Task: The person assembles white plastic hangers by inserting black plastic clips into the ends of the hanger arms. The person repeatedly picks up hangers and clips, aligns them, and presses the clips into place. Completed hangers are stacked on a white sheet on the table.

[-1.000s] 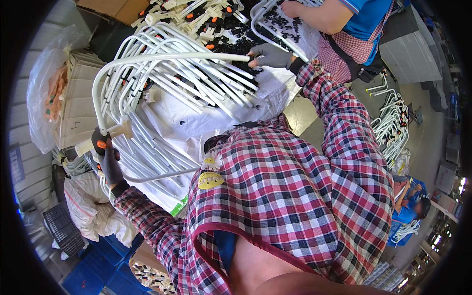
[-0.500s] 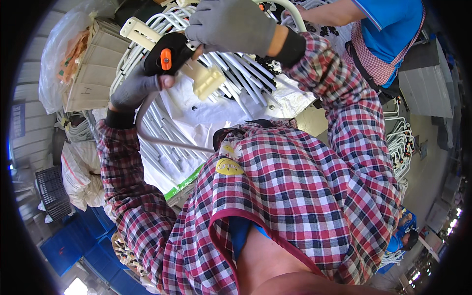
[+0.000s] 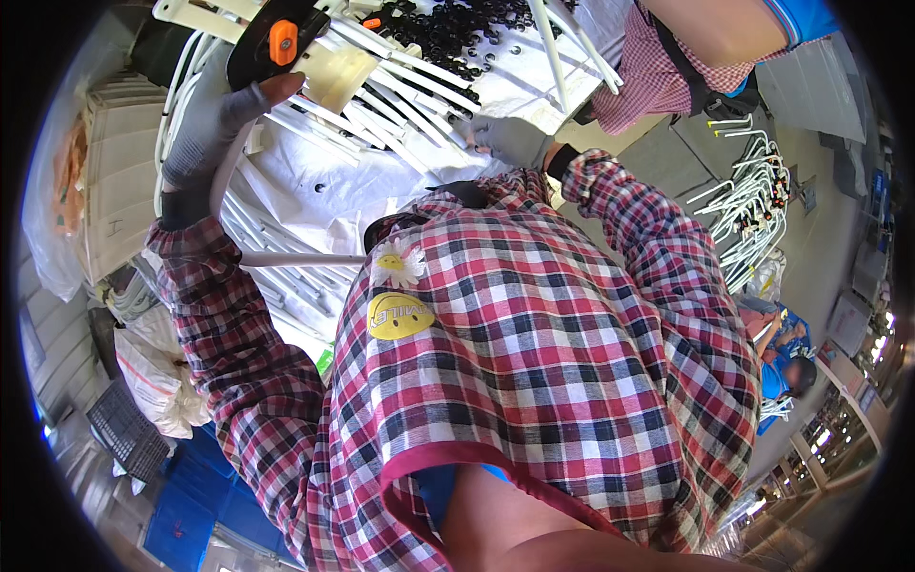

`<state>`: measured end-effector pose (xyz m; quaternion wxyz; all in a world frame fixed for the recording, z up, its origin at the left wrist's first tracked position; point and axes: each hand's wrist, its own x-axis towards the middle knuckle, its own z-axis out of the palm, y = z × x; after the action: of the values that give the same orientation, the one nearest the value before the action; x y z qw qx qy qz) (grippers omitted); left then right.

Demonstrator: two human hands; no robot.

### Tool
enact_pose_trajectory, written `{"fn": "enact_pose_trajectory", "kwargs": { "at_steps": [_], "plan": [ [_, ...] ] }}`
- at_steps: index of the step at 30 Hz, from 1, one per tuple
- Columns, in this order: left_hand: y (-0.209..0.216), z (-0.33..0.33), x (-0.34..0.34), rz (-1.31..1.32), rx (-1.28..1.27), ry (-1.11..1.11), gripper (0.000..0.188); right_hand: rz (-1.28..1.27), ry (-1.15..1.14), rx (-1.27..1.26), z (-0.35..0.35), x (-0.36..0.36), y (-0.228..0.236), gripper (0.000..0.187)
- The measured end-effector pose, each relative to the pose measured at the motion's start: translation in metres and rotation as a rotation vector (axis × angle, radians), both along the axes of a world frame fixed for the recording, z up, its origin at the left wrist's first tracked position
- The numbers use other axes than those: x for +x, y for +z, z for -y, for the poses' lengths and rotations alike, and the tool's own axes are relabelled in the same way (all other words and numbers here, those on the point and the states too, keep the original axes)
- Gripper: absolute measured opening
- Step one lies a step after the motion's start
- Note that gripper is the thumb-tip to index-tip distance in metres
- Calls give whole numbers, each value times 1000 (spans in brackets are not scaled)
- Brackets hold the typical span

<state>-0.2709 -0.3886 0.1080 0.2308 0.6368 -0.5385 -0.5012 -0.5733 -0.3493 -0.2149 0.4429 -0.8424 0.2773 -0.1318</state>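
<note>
The left hand (image 3: 212, 133) still grips the black clamp (image 3: 250, 55); the right hand (image 3: 513, 141), hold unclear, now sits lower, near white tubes (image 3: 412, 116).

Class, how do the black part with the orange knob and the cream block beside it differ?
Detail: the black part carries an orange knob; the cream block shows none. Shape: the black part looks rounded, the cream block boxier. Hold: the left hand grips the black part; the cream block juts out rightward. Both are close to that hand.

Lettering (image 3: 400, 310) runs across the yellow smiley patch (image 3: 393, 331) on the checked smock (image 3: 534, 353); a single dark letter (image 3: 115, 227) stands on the pale box (image 3: 129, 191) at left.
</note>
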Motion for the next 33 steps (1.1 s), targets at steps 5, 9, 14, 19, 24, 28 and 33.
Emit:
{"fn": "enact_pose_trajectory", "kwargs": {
  "at_steps": [5,9,14,19,24,28,33],
  "plan": [
    [0,-3,12,-136,-128,-111,69,-123,-54,47,-16,7,-45,12],
    [3,-10,17,-141,-102,-33,70,-108,-53,-3,-13,13,-29,17],
    [2,-11,17,-264,-42,15,75,446,-348,148,25,44,69,24],
    [4,-6,10,-211,-59,97,75,735,-434,-147,94,67,188,24],
    [12,-5,8,-253,-18,1,80,644,-271,-591,123,93,243,20],
    [14,-12,12,-266,-7,35,81,536,-233,-899,133,102,250,25],
    [9,-17,13,-467,38,1,82,656,-127,-1086,143,106,240,31]
  ]
}}
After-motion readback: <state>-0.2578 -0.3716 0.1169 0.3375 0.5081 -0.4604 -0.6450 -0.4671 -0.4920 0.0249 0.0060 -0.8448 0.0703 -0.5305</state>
